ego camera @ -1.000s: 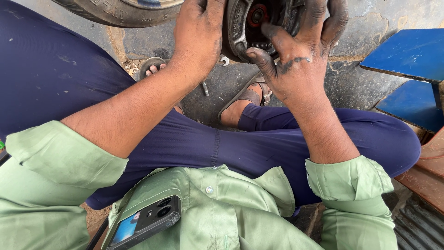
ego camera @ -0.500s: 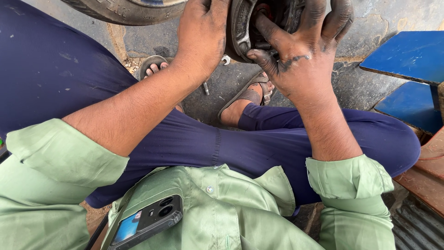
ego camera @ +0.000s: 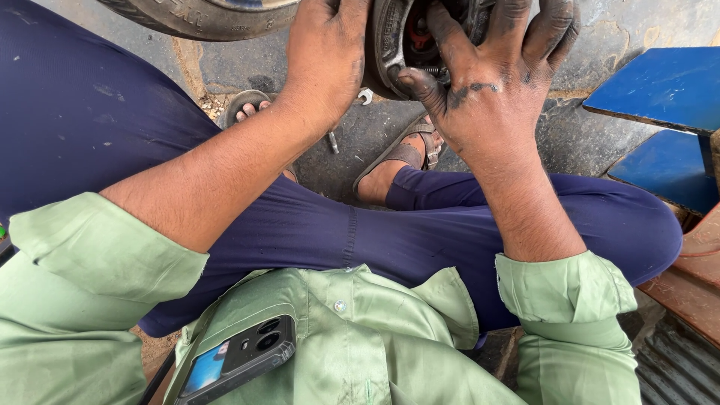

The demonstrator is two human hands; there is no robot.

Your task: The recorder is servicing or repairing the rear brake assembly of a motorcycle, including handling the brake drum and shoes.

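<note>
Ground: a cracked concrete floor (ego camera: 360, 142) is seen beneath crossed legs; a tyre (ego camera: 202, 15) lies at the upper left.
Brake drum assembly (ego camera: 394, 45): held up at the top edge, straight ahead of both hands, its open face turned toward the right.
Left hand (ego camera: 326, 56): wrapped against the drum's left rim.
Right hand (ego camera: 499, 82): the nearer one, its fingers curled into the drum's open face.
Floor bits: a small spanner (ego camera: 365, 95) and a bolt (ego camera: 333, 142) lie below the drum.

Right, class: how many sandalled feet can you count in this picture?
2. One foot in a brown strap sandal rests on the ground below the right hand. The other foot shows only toes beside the left hand; the rest is hidden behind the forearm.
</note>
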